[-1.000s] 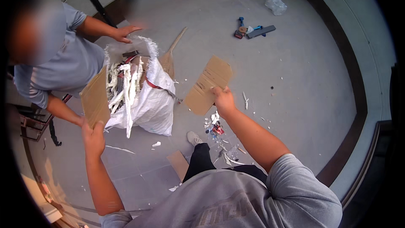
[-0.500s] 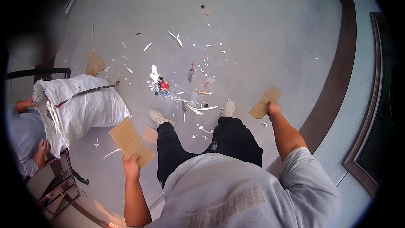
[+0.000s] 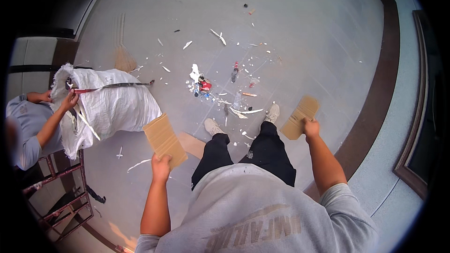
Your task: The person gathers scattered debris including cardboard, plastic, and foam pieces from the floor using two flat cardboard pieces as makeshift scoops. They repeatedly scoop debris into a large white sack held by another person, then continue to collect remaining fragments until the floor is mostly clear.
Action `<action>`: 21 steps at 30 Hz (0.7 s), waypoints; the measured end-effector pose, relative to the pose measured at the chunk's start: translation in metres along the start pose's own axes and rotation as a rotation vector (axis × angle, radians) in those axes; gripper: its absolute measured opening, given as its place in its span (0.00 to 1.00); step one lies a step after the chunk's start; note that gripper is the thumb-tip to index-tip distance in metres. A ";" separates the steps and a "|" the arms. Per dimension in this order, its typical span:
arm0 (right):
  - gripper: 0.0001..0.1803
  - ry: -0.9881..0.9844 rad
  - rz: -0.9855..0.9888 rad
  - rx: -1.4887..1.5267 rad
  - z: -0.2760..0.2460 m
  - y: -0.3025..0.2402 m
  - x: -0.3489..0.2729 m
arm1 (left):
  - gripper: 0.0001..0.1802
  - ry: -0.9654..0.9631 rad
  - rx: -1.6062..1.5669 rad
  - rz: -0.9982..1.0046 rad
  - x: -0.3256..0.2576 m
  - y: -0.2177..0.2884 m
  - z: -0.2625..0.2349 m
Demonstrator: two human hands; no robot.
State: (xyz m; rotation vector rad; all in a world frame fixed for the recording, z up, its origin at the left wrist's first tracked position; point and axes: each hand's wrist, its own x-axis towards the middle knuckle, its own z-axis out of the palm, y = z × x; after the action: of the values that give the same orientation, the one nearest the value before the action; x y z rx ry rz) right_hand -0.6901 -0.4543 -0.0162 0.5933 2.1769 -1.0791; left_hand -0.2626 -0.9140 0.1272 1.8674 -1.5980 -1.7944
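Note:
My left hand (image 3: 161, 165) grips the lower edge of a flat brown cardboard piece (image 3: 164, 139) held out in front of my left leg. My right hand (image 3: 310, 125) grips a second, smaller cardboard piece (image 3: 300, 116) out to the right of my right shoe. Between and ahead of my shoes lies a scatter of white scraps, small bottles and a red item (image 3: 205, 85) on the grey tiled floor. A white woven sack (image 3: 110, 105) lies at the left, its mouth held by another person's hand (image 3: 71, 99).
A person in a grey shirt (image 3: 26, 129) crouches at the left edge beside a red metal frame (image 3: 61, 185). A third cardboard piece (image 3: 192, 144) lies on the floor by my left shoe. A broom (image 3: 123, 56) lies behind the sack. A brown floor border (image 3: 375, 89) curves along the right.
The view has swung away from the sack to the litter on the floor. I have stepped back, and both cardboard pieces have come away from the sack and now hang at my sides.

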 end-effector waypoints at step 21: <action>0.19 -0.162 -0.309 0.044 0.069 -0.114 -0.087 | 0.27 0.021 -0.197 0.048 0.020 0.000 0.002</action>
State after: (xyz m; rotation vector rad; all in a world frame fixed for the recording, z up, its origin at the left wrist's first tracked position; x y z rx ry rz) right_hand -0.6776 -0.5856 0.0742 0.1820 2.1507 -1.2894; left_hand -0.2691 -0.9272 0.1133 1.7405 -1.3895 -1.8316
